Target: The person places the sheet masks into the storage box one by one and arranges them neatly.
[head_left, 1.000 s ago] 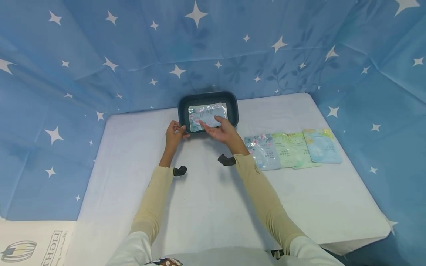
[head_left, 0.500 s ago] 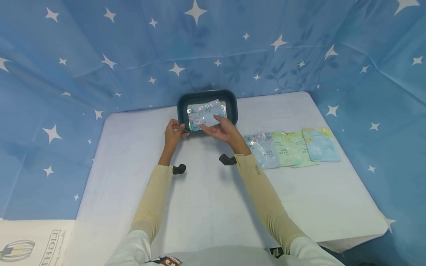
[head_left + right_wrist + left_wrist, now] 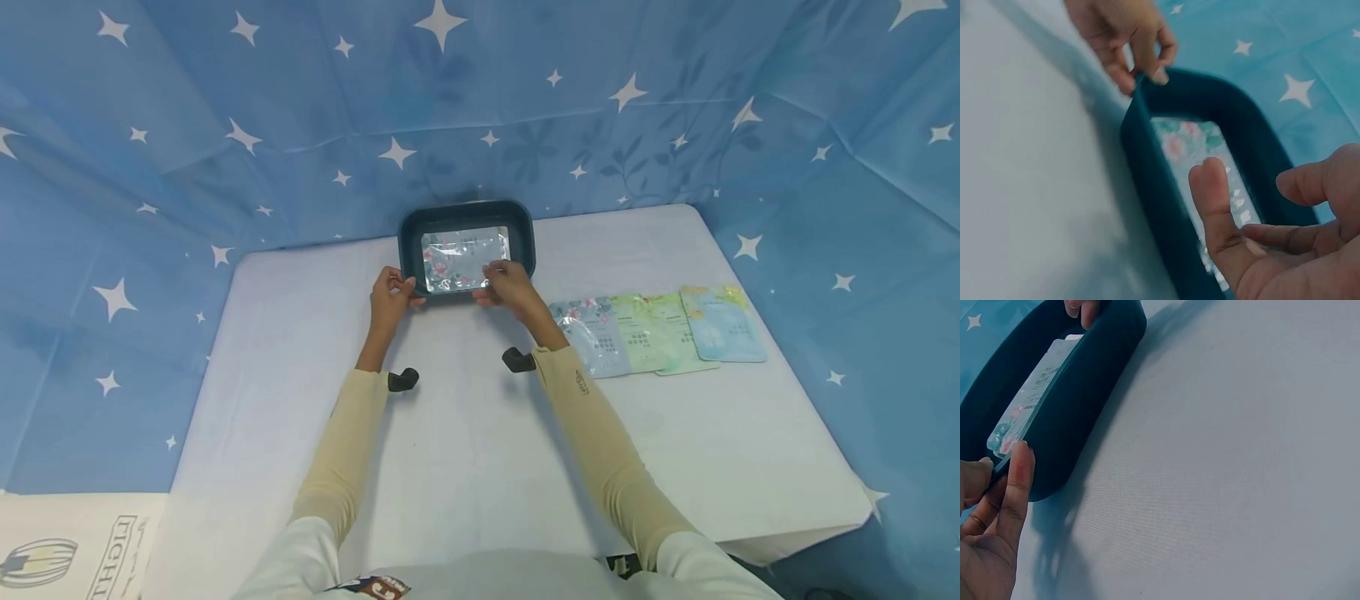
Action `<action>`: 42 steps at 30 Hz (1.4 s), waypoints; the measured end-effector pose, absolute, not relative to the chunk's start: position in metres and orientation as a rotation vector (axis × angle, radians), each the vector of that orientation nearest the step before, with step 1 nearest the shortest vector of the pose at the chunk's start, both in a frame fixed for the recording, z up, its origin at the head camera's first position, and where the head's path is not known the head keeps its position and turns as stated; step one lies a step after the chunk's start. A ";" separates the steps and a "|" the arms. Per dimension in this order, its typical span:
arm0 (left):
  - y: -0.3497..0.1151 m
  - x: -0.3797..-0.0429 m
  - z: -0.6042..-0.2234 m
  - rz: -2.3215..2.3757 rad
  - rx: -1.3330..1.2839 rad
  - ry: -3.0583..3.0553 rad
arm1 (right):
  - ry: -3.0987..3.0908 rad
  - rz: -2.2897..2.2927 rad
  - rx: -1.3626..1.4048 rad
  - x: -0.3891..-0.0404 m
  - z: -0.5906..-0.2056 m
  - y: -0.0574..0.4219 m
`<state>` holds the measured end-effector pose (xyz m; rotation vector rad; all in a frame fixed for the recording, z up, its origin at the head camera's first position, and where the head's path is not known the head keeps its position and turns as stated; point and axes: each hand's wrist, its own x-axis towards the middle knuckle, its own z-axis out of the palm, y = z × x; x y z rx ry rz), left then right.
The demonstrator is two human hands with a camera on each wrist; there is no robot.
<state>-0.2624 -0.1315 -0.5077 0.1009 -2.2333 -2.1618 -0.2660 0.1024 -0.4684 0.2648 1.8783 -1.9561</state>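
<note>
A dark teal rectangular basin (image 3: 467, 215) stands at the back of the white table. Flat glossy packets (image 3: 459, 250) with pink flowers on pale blue lie inside it, one on top of the other. My left hand (image 3: 388, 302) pinches the basin's near left corner, thumb over the rim and fingers outside, as the left wrist view shows. My right hand (image 3: 512, 287) is over the basin's near right rim, close to the packets' right end. In the right wrist view its thumb and fingers (image 3: 1211, 187) are spread apart over the top packet, with nothing between them.
To the right, overlapping packets lie in a row: a blue floral one (image 3: 595, 337), green ones (image 3: 641, 333) and a light blue one (image 3: 726, 325). A blue star-printed curtain (image 3: 300, 100) rises right behind the basin. A printed cloth (image 3: 75, 546) is at lower left.
My right hand has turned from palm up to palm down and shifted slightly right. The top packet now lies straighter on the pile. My left hand stays at the basin's corner.
</note>
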 end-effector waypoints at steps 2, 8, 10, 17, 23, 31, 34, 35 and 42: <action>-0.132 -0.263 -0.508 -2.160 0.105 -2.234 | 1.971 -1.872 0.235 -0.267 -0.472 0.104; -0.133 -0.262 -0.509 -2.157 0.105 -2.239 | 2.010 -1.711 0.208 -0.265 -0.479 0.106; -0.133 -0.262 -0.510 -2.153 0.105 -2.245 | 2.010 -1.698 0.205 -0.264 -0.480 0.106; -0.132 -0.262 -0.511 -2.145 0.092 -2.246 | 2.013 -1.711 0.185 -0.262 -0.481 0.108; -0.131 -0.262 -0.511 -2.152 0.103 -2.252 | 2.060 -1.715 0.186 -0.260 -0.482 0.113; -0.131 -0.261 -0.509 -2.133 0.094 -2.266 | 2.120 -1.681 0.185 -0.259 -0.482 0.117; -0.131 -0.261 -0.509 -2.137 0.090 -2.261 | 2.131 -1.679 0.192 -0.258 -0.483 0.118; -0.131 -0.262 -0.509 -2.137 0.092 -2.260 | 2.134 -1.682 0.192 -0.258 -0.484 0.118; -0.131 -0.262 -0.508 -2.159 0.090 -2.239 | 2.144 -1.775 0.146 -0.253 -0.487 0.124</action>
